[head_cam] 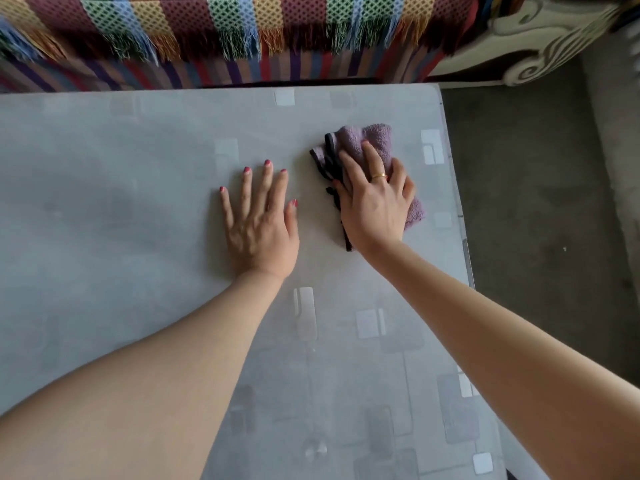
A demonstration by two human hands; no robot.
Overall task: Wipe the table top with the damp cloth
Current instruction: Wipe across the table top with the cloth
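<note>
A purple cloth point(375, 140) with dark stripes lies crumpled on the grey table top point(121, 174), near its right edge. My right hand point(374, 202) presses down on the cloth with fingers spread over it, a gold ring on one finger. My left hand point(261, 220) lies flat on the bare table top to the left of the cloth, fingers straight and spread, holding nothing. The two hands are a short gap apart.
A sofa with a striped, fringed blanket point(214, 32) stands just past the table's far edge. Its carved cream armrest point(526, 39) is at the top right. Grey floor point(540, 202) runs along the table's right edge.
</note>
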